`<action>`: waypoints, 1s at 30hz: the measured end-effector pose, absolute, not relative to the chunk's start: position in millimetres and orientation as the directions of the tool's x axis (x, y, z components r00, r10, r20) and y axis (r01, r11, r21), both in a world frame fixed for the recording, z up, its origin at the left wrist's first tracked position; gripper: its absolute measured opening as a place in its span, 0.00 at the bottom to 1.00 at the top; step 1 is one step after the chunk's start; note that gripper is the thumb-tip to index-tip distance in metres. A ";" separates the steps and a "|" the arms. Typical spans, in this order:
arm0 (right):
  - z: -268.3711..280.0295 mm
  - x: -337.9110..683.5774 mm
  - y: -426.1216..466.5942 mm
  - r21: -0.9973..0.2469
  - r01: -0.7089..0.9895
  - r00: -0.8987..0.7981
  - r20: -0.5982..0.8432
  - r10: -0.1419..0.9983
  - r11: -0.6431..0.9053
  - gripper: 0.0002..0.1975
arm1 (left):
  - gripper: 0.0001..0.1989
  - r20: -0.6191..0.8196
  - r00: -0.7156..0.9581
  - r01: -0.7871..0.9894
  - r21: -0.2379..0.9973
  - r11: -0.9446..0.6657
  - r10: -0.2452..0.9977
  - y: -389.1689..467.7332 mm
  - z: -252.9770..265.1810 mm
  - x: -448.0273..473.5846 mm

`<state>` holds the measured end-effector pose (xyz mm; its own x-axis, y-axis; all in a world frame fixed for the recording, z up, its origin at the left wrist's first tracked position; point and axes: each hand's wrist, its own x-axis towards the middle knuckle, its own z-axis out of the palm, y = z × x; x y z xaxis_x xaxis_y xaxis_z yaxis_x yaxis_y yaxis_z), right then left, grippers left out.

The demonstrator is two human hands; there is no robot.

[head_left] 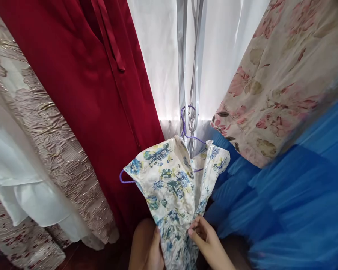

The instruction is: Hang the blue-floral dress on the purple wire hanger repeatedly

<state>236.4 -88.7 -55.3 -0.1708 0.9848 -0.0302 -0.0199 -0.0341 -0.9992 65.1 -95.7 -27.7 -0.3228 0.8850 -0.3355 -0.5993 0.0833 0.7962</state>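
A white dress with blue and yellow flowers (pixel 169 183) hangs on a purple hanger (pixel 183 122) in front of me, with its back opening parted at the right. My right hand (pixel 204 238) pinches the edge of the fabric at the lower end of that opening, thumb against fingers. At the dress's left side, my left hand (pixel 155 253) is closed on the cloth, its fingers partly hidden behind it. The hanger's left end pokes out of the left armhole. Below the hands, the dress runs out of the frame.
A long red garment (pixel 81 86) and a pale textured one (pixel 70 157) hang at the left. To the right are a beige floral garment (pixel 270 86) and blue ruffled fabric (pixel 287 195). Grey ribbons (pixel 181 56) hang before a white curtain (pixel 154 41).
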 end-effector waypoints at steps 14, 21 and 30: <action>-23.0 233.6 -54.4 -0.998 0.056 -0.153 0.026 0.988 0.035 0.16 | 0.29 -0.036 -0.393 -0.503 0.845 -0.182 0.919 -55.5 18.4 41.3; -50.6 190.9 -39.4 -0.978 -0.185 -0.047 -0.087 0.995 -0.094 0.27 | 0.22 -0.017 -0.558 -0.494 0.810 -0.315 0.830 -21.1 85.3 51.9; -59.6 178.0 -28.6 -0.974 -0.201 -0.071 -0.090 0.993 -0.102 0.24 | 0.25 -0.171 -0.681 -0.561 0.747 -0.358 0.712 -22.4 54.9 57.1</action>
